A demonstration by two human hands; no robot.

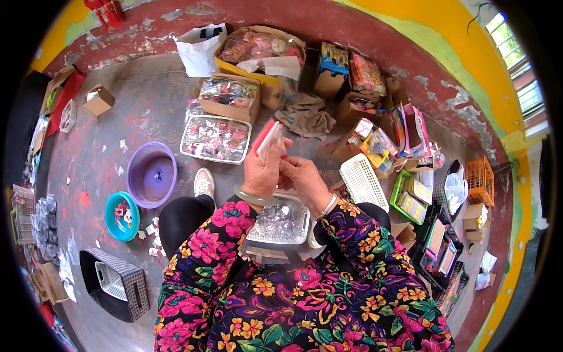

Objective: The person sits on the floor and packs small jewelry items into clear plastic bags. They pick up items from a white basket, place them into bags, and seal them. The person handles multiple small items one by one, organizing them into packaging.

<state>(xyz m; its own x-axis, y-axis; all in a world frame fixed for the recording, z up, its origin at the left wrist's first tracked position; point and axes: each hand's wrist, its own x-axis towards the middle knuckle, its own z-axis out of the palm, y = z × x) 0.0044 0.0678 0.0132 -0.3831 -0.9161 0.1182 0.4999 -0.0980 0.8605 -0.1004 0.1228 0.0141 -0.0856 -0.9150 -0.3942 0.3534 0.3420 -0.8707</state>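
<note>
In front of my chest, my left hand is closed around a thin red-and-white stack of flat pieces, held upright; what exactly they are does not show. My right hand meets it from the right, thumb and fingers pinched together against the left hand's fingers. Whatever is in that pinch is hidden. Below my hands, between my legs, a white plastic basket holds several small clear packets. Farther off, a white tray is filled with packets showing red and pink contents.
Beyond the tray are an open cardboard box of packets and a crumpled brown cloth. A purple basin and a teal basin stand at left. An overturned white basket and a green crate lie at right.
</note>
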